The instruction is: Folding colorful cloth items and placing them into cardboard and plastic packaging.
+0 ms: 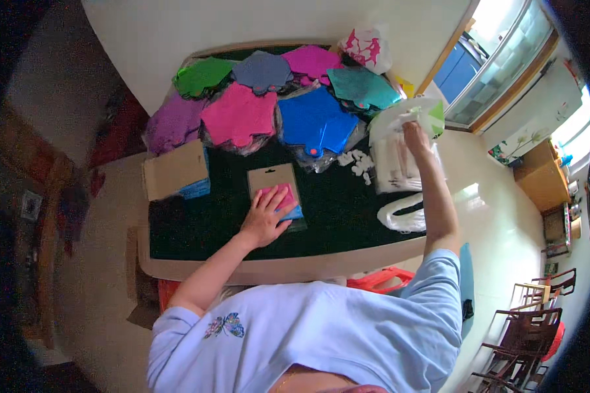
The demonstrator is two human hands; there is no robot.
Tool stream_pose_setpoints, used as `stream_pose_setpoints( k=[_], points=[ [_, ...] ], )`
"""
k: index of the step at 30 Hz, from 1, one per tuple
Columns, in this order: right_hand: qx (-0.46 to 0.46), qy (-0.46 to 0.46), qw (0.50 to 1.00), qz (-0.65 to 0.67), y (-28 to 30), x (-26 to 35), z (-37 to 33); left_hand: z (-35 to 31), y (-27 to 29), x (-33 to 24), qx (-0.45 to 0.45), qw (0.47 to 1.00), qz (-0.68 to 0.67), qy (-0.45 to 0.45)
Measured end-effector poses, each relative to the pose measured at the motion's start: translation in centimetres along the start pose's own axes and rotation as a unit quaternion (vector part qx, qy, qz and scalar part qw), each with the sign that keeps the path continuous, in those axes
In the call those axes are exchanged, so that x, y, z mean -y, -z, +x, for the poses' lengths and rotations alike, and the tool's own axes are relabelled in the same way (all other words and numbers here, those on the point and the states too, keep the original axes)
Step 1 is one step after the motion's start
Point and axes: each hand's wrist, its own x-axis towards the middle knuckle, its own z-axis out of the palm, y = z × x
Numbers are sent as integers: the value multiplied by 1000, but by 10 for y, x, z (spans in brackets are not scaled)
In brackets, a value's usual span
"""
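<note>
My left hand [267,213] lies with fingers spread on a small pink piece [283,194], which rests on a brown backing card [272,175] with a hang hole. A bit of blue shows beneath that hand. At the right of the table, my right hand [416,136] is closed at a clear-and-white plastic bag [381,134]; what its fingers pinch is hidden. Long white items [400,167] lie below it. Small white pieces [357,162] are scattered beside the bag. Nearer me is a looped bundle of white strands [400,215].
Stacks of flat shaped sheets in plastic, including a pink stack [239,118] and a blue stack [316,121], line the far side of the dark green tabletop [210,226]. Brown cards [176,170] are piled at left. A red-and-white bag [366,49] stands at the back.
</note>
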Motion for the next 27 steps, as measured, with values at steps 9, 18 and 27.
stream_pose_setpoints(
  k=[9, 18, 27],
  points=[
    [-84, 56, 994, -39, 53, 117, -93, -13, -6, 4, -90, 995, -44, 21],
    [387, 100, 807, 436, 35, 212, -266, -16, -16, 6, -147, 987, -43, -44],
    [270, 164, 871, 377, 7, 237, -273, -9, -11, 0, -136, 990, 17, -40]
  ],
)
